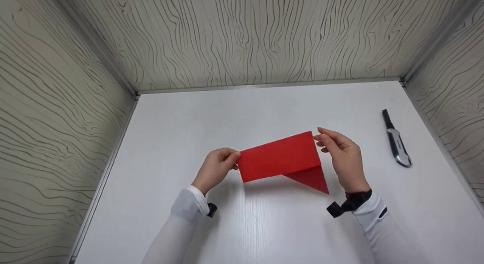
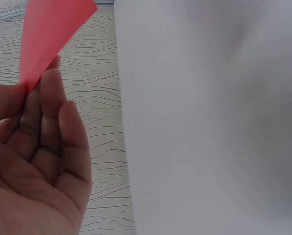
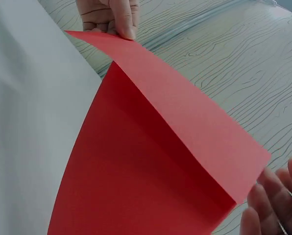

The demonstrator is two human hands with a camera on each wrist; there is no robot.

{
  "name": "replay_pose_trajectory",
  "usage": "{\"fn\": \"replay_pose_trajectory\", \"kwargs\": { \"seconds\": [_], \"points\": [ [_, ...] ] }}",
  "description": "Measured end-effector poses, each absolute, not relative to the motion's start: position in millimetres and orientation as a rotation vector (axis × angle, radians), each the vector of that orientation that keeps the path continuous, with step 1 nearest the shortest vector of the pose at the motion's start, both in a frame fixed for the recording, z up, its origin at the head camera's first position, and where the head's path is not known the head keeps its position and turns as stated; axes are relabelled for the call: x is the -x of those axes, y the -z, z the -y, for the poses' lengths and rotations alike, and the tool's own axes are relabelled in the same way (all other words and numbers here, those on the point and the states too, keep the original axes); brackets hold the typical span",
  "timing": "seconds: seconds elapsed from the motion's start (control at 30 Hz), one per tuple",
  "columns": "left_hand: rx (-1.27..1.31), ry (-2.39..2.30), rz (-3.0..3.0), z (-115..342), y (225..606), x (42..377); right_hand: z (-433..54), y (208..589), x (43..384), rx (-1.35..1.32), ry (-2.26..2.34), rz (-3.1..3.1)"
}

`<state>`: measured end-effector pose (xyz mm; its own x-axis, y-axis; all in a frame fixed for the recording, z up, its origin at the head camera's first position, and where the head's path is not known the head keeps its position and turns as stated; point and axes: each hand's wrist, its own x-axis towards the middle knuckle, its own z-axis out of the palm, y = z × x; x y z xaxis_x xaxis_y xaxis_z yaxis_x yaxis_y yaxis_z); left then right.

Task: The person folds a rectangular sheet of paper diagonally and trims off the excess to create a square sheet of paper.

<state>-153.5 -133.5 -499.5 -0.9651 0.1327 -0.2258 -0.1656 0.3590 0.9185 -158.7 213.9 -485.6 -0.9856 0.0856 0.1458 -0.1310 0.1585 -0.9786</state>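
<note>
A sheet of red paper [image 1: 280, 156] is raised above the white table, its upper part folded over in a long strip. A lower flap hangs out beneath the fold on the right side. My left hand [image 1: 217, 165] pinches the paper's left end between thumb and fingers, as the left wrist view also shows. At the opposite end, my right hand [image 1: 346, 163] is beside the upper right corner, thumb apart from loosely bent fingers. In the right wrist view its fingers [image 3: 266, 200] are at the strip's corner; whether they touch it is hard to tell.
A black and silver tool that looks like a utility knife [image 1: 397, 145] lies on the right part of the white table [image 1: 227, 112]. Wood-grain patterned panels [image 1: 242, 41] stand at the back and both sides, with metal edging along the table.
</note>
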Motion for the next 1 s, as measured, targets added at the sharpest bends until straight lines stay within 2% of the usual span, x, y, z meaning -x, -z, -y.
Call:
{"fn": "replay_pose_trajectory", "kwargs": {
  "seconds": [0.27,0.5,0.67,0.83,1.0],
  "points": [
    [0.232,-1.515,-2.378,133,544,156,-208,524,154,-0.145,-1.725,2.579],
    [0.234,-1.101,-2.606,132,560,160,-183,567,140,-0.635,-1.038,3.067],
    [0.222,-0.923,-2.756,127,560,161,-173,577,136,-0.732,-0.74,3.124],
    [0.062,-0.691,-2.992,114,562,156,-169,577,135,-0.761,-0.612,3.147],
    [-0.324,-0.453,-2.99,85,566,139,-165,577,135,-0.768,-0.55,3.141]
  ]
}}
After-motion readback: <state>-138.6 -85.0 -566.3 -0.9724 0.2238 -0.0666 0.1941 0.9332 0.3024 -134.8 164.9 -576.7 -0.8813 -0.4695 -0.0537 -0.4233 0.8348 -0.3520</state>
